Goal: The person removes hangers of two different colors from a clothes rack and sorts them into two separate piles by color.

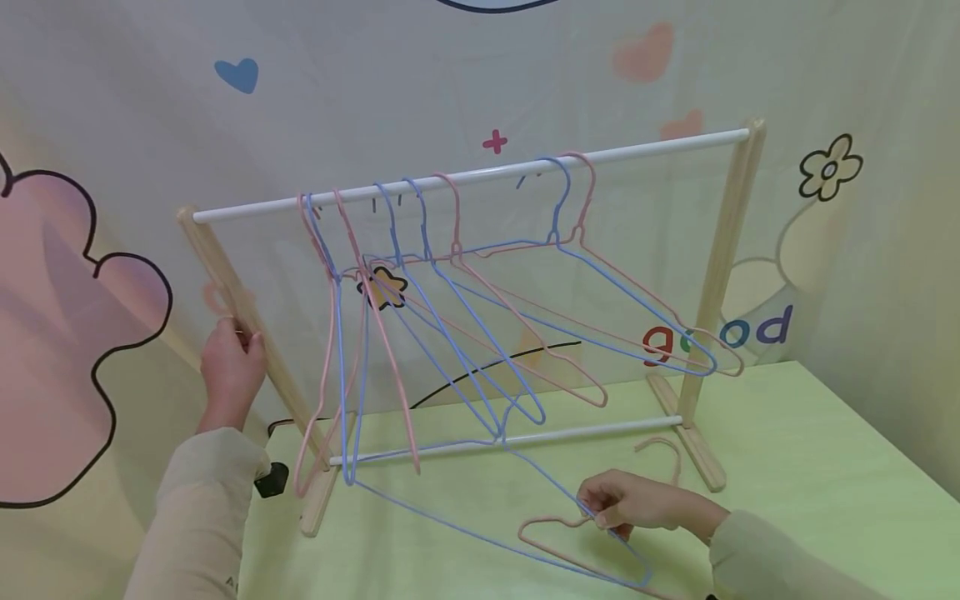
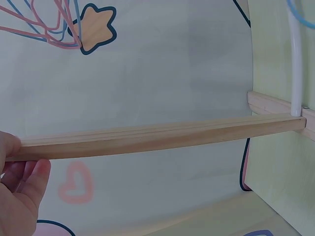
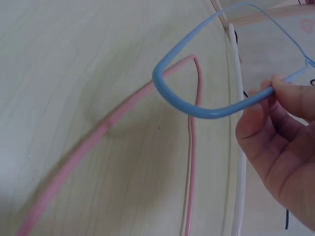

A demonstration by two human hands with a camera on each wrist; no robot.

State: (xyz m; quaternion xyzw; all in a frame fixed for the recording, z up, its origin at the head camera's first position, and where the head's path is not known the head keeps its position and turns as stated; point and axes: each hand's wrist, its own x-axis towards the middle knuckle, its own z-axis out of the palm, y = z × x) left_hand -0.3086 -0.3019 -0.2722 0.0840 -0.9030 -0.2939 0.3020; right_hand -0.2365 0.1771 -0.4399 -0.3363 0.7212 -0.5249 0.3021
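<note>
My left hand (image 1: 234, 367) grips the left wooden post (image 1: 285, 375) of a clothes rack, thumb on one side and fingers on the other. In the right wrist view my right hand (image 3: 290, 147) pinches the side of a blue hanger (image 3: 211, 114) near its rounded corner. This hanger is held tilted above the table, its neck towards the rack's lower bar; its hook is hard to tell from the hangers behind. Below it a pink hanger (image 3: 106, 124) lies on the table. Several pink and blue hangers hang from the rack's white top rail (image 1: 495, 173).
The rack's right post (image 1: 720, 275) stands on a wooden foot (image 1: 697, 458). A white lower bar (image 1: 600, 432) joins the two sides near the pale green table (image 1: 810, 467). Behind hangs a printed cloth (image 1: 375, 92). A small black object (image 1: 272, 479) sits by the left foot.
</note>
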